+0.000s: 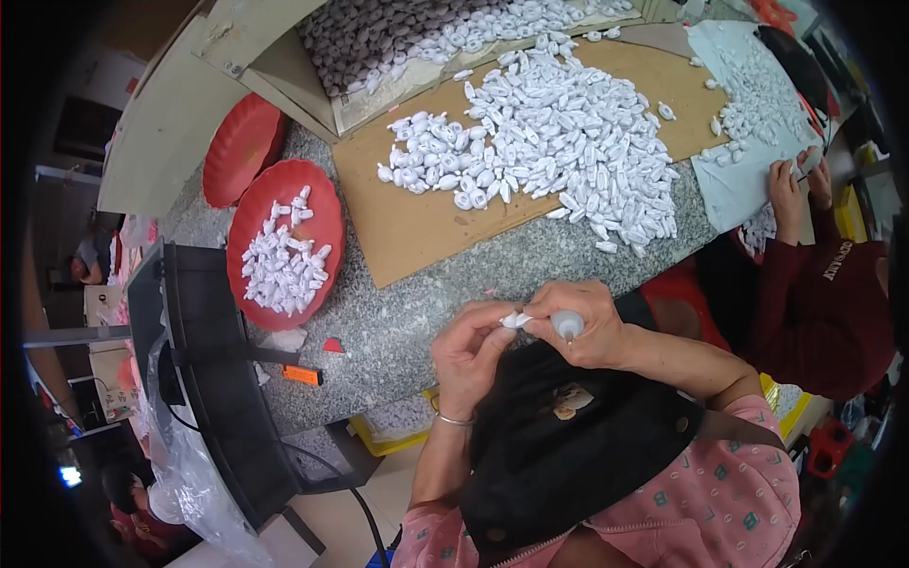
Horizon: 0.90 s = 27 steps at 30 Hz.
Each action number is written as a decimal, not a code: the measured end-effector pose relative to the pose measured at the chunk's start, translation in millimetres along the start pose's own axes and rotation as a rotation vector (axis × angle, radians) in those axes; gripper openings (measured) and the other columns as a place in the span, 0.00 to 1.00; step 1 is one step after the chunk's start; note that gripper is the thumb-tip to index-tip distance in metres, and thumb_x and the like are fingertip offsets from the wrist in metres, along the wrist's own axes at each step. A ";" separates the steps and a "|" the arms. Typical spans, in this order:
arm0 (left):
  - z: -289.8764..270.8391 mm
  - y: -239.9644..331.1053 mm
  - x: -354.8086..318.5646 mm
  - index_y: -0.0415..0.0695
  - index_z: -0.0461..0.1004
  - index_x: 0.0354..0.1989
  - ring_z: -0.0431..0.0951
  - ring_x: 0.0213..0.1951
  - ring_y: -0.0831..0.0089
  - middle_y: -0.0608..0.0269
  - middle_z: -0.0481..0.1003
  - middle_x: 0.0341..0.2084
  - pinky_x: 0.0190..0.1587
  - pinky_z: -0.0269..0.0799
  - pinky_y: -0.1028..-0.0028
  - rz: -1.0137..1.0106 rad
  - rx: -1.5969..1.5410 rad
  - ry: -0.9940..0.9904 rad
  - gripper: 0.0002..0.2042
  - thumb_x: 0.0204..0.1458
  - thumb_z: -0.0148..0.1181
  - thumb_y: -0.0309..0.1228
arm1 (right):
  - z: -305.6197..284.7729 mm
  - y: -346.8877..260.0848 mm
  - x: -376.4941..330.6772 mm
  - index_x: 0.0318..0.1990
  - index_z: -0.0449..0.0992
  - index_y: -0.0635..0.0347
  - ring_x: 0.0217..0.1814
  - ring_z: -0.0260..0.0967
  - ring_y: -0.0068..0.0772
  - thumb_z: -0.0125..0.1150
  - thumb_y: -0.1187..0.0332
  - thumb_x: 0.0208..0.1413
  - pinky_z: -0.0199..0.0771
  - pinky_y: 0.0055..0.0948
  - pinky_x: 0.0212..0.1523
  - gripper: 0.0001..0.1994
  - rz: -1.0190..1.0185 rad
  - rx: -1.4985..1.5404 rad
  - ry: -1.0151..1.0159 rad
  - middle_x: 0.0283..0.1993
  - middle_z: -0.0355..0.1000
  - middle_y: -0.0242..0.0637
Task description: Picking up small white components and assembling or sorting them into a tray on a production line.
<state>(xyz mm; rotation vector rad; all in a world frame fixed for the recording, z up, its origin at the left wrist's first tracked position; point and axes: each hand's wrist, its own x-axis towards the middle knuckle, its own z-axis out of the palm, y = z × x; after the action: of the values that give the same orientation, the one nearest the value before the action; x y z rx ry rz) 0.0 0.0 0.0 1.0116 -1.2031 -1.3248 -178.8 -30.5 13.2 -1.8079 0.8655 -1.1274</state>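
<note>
Close to the stone table's front edge, my left hand [466,352] pinches a small white moulded piece [516,320] between thumb and fingertips. My right hand [598,327] is wrapped round a small pale squeeze bottle [567,324], whose narrow tip points down toward me. Thumb and forefinger of that same hand also meet at the right end of the white piece. Beyond both hands, a large heap of similar white pieces [568,123] spreads over a sheet of brown cardboard [417,241]. More of these pieces lie in a red scalloped bowl [333,204] at the left.
Another red bowl [237,142] stands behind the first. An orange box-like item [302,376] and a red scrap [332,346] lie on the table. A dark bin [218,379] borders the left side. At right, a co-worker's hands [791,194] work beside a pale cloth [724,189].
</note>
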 end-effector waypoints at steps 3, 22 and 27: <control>0.4 -1.7 -0.1 0.34 0.74 0.40 0.75 0.41 0.72 0.56 0.74 0.38 0.44 0.71 0.77 -0.002 0.000 0.004 0.09 0.49 0.58 0.16 | 1.1 0.2 -0.4 0.28 0.71 0.61 0.24 0.71 0.38 0.63 0.76 0.46 0.68 0.30 0.24 0.06 0.029 0.024 0.024 0.25 0.71 0.38; -45.6 17.8 22.8 0.39 0.67 0.50 0.77 0.38 0.71 0.56 0.75 0.37 0.42 0.75 0.76 -0.307 -0.616 0.236 0.13 0.57 0.52 0.26 | -67.4 15.2 -3.9 0.49 0.60 0.63 0.47 0.67 0.25 0.49 0.69 0.60 0.69 0.26 0.46 0.13 0.598 0.282 0.060 0.50 0.63 0.38; -105.1 45.1 37.0 0.38 0.68 0.49 0.75 0.44 0.64 0.54 0.73 0.42 0.48 0.71 0.72 0.229 0.262 0.587 0.15 0.53 0.55 0.20 | -63.0 24.8 3.6 0.53 0.59 0.64 0.47 0.68 0.28 0.45 0.70 0.62 0.71 0.26 0.47 0.14 0.510 0.252 0.010 0.50 0.61 0.39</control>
<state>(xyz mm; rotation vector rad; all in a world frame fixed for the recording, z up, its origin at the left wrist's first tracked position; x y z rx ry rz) 105.9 -47.4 31.5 1.2915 -1.0081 -0.6301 -238.8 -61.9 9.1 -1.2775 1.0619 -0.8676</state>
